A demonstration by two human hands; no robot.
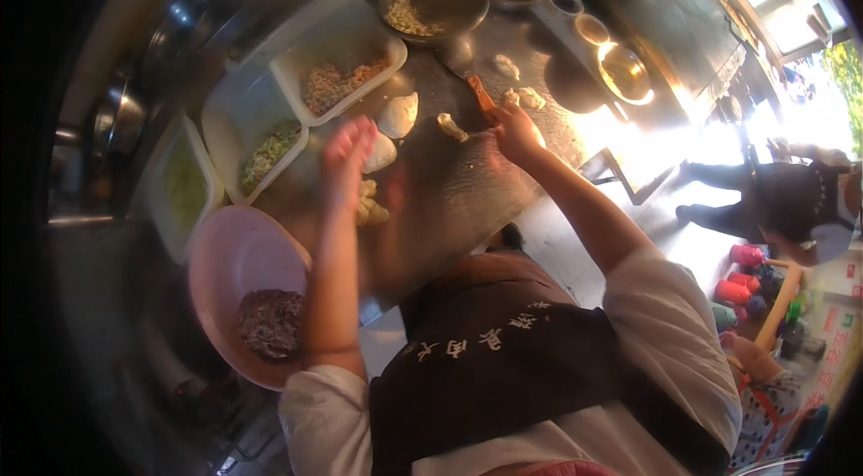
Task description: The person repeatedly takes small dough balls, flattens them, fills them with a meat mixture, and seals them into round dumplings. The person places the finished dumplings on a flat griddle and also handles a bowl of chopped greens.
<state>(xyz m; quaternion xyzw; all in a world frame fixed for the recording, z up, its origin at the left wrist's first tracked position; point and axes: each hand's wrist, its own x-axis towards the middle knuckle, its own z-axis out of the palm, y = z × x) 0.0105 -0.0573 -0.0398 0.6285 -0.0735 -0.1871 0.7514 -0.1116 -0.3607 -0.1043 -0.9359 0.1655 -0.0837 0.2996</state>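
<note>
My left hand [350, 144], blurred, is above the left side of a metal worktop [452, 193], beside two pale rounds of dough [399, 116]. Whether its fingers hold anything cannot be made out. Lumpy pieces of dough [371, 206] lie just right of my left wrist. My right hand [519, 137] is closed around the near end of an orange handle [481, 96]. A flat metal blade [460, 52] seems to extend from that handle, lying low over the worktop. Small dough scraps [452, 127] and several more dough pieces [529, 98] lie near my right hand.
White tubs hold a reddish chopped filling [340, 85] and a green one [273, 152]. A pink basin [232, 260] with dark minced filling [271, 324] stands at left. A steel bowl [435, 1] and small cups [592, 30] line the back. Another person [795, 196] is at right.
</note>
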